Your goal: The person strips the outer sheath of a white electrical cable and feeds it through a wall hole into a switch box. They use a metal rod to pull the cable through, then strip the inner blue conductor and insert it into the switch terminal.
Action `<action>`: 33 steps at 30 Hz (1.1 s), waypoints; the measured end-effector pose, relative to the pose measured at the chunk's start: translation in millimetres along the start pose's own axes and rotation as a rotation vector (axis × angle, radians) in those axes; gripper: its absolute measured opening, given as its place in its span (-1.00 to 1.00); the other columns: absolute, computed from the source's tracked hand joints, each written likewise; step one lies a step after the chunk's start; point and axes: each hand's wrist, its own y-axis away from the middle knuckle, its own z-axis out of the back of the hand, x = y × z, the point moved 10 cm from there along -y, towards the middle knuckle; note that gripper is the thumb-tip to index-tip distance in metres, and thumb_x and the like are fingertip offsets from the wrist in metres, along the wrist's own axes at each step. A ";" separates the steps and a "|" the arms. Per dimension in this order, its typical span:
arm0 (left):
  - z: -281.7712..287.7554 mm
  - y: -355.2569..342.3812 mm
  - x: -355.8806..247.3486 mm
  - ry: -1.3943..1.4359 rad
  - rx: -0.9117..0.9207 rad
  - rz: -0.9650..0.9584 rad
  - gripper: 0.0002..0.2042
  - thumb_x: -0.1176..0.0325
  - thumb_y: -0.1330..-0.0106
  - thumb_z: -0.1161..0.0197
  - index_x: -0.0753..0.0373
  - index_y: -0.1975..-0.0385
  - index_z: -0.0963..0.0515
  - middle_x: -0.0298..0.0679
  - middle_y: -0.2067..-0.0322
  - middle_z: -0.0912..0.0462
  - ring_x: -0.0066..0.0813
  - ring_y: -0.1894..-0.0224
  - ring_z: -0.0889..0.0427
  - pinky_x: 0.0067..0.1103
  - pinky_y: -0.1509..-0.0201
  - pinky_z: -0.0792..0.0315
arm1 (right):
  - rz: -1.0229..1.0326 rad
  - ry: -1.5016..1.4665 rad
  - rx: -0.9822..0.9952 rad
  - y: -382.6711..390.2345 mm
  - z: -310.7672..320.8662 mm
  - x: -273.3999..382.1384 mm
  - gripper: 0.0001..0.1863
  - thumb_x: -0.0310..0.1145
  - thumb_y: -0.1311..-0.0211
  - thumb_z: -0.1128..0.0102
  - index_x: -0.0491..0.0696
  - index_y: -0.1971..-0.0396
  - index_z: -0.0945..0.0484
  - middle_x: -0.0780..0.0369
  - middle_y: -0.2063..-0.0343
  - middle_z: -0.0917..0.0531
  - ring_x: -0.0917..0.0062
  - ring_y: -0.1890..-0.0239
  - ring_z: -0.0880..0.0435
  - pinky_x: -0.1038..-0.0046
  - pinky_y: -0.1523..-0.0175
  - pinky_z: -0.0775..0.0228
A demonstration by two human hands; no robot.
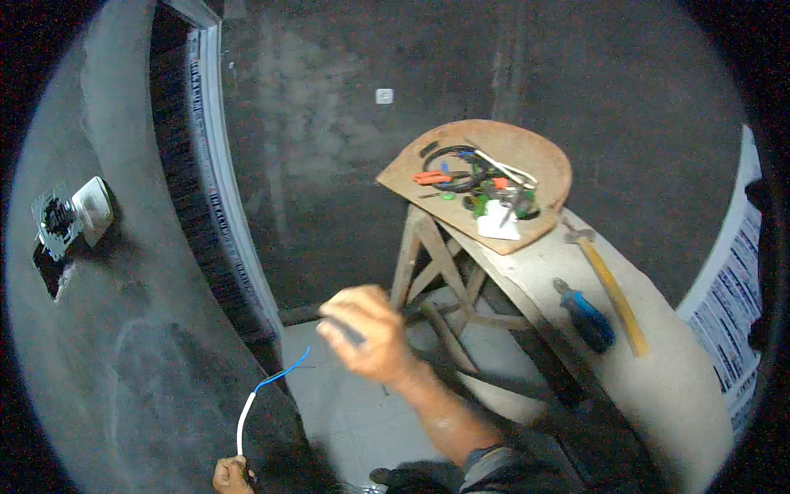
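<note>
Below, at the bottom edge, left hand closed around the lower end of a white cable, with a thin blue wire curving up and right out of its sheath. Higher, near the middle, right hand raised over the pale floor, fingers curled together around a dark, slim tool; too blurred to tell what kind. To the left, a grey plastered wall with a rough hole and a switch mechanism hanging out of it, well apart from both hands. Beside that, a doorway with a pale frame. Behind the right hand, a wooden stool topped by a rounded board carrying a tangle of black cable, orange pliers, small green parts and a white scrap. Right of the stool, a pale bench with a blue-handled screwdriver and a wooden-handled hammer lying just beside each other. Far off on the dark back wall, a small white socket.
</note>
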 end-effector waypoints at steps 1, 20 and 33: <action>-5.8 6.1 7.4 0.016 0.029 0.034 -0.80 0.29 -0.40 -0.04 0.24 0.42 -0.50 -0.36 0.53 -0.49 -0.65 0.56 -0.40 -0.62 0.51 -0.34 | -0.001 0.087 -0.040 -5.4 27.1 0.2 -0.81 -0.44 -0.04 -0.39 -0.16 0.34 -0.63 0.12 0.32 -0.64 0.21 0.22 -0.60 0.24 0.03 -0.42; -62.6 41.5 -72.3 0.581 0.329 0.225 -0.89 0.38 -0.26 -0.22 0.27 0.43 -0.52 -0.38 0.69 -0.41 -0.69 0.76 -0.26 -0.68 0.71 -0.15 | -0.695 1.325 -0.021 76.2 343.4 -14.5 -0.54 -0.12 -0.41 -0.09 -0.24 -0.02 -0.56 -0.08 0.12 -0.65 0.06 0.04 -0.62 0.15 -0.07 -0.42; -45.4 57.5 -125.6 0.643 0.307 0.204 -0.91 0.49 -0.34 -0.16 0.36 0.40 -0.52 -0.28 0.64 -0.48 -0.68 0.72 -0.30 -0.71 0.67 -0.17 | -0.815 -0.371 0.894 151.5 -50.5 90.2 -0.56 -0.27 -0.30 -0.16 -0.19 -0.10 -0.50 0.04 0.15 -0.71 0.42 0.13 -0.72 0.40 -0.01 -0.53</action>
